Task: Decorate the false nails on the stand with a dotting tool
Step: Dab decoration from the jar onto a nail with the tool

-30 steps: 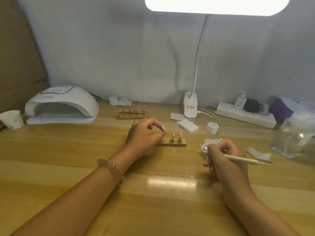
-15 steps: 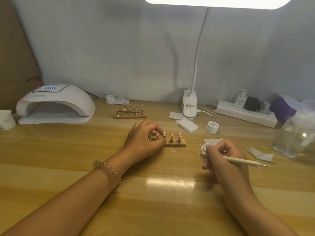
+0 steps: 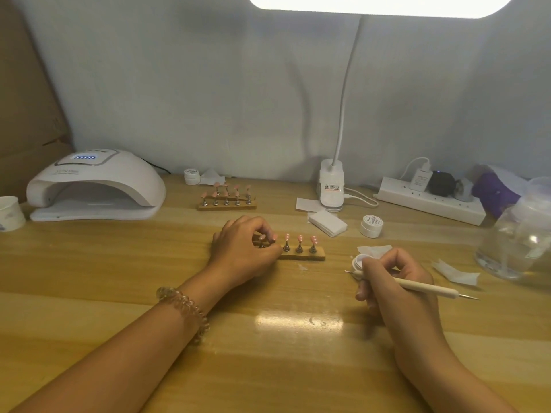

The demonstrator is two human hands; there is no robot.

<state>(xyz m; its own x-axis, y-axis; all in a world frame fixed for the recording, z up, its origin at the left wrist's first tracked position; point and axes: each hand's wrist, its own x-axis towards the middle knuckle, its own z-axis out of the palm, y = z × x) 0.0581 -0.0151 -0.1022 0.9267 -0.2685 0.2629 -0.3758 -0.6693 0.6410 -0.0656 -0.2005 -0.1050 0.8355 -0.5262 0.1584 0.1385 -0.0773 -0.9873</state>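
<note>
Fingers (image 3: 384, 260) curled round dotting tool (image 3: 426, 289)

False nails (image 3: 300, 238): pink, white dots. Stand (image 3: 317, 258): tan wood. Dotting tool (image 3: 426, 288): cream shaft, silver tips. Desk (image 3: 119, 263): yellow-brown wood grain. Curing lamp (image 3: 98, 180): white, blue display. Power strip (image 3: 429, 204): white.

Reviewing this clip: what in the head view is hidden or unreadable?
Head view: the nail stand has its left end covered by the left hand; whether it pinches the peg there is unclear.
The dots on the false nails are too small to read.
The right hand gripping the dotting tool hides part of the open pot.
The paper cup is cut by the left edge.
</note>
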